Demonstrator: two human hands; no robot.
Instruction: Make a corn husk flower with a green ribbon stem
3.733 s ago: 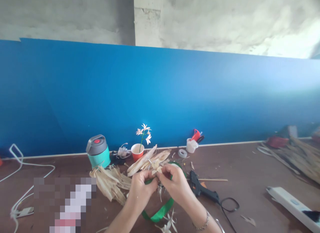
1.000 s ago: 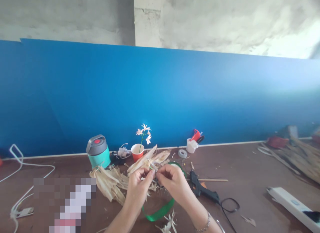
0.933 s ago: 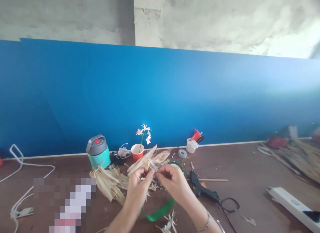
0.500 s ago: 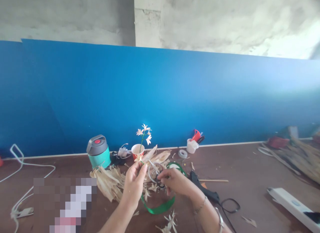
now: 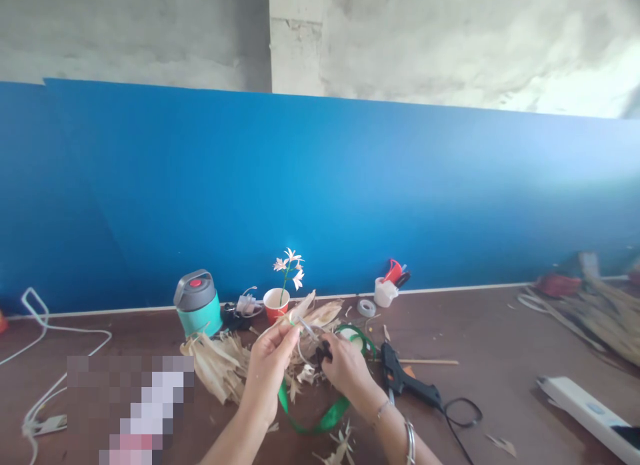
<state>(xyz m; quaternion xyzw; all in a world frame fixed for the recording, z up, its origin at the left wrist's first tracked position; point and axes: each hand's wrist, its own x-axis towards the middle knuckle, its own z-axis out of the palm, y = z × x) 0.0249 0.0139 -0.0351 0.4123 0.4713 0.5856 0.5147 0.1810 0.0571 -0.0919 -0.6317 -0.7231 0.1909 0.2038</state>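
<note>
Pinches a small pale flower (image 5: 295,320) between the closed fingertips of the left hand (image 5: 270,362), just in front of dry husks (image 5: 220,368). Looks cream with a dot of green at the pinch, hard to tell apart from the husks behind. Grips scissors (image 5: 309,330) by the black handle in the curled fingers of the right hand (image 5: 347,372), blades pointing up and left, close to the left fingertips; cannot tell whether touching. Half a second ago, had the scissors lying on the pile under the right hand, and the flower farther left and plainer to see. Has green ribbon (image 5: 331,415) looping beneath the hands, loose flowers (image 5: 341,445) below that, and a black glue gun (image 5: 413,385) to the right. Farther out on the brown worktop (image 5: 495,358), shows a red cup (image 5: 277,313) holding an upright flower spray (image 5: 291,258), then a turquoise flask (image 5: 200,318). At far right, bears a blue oval mark (image 5: 595,408) on a white box (image 5: 575,395), too small to read.
</note>
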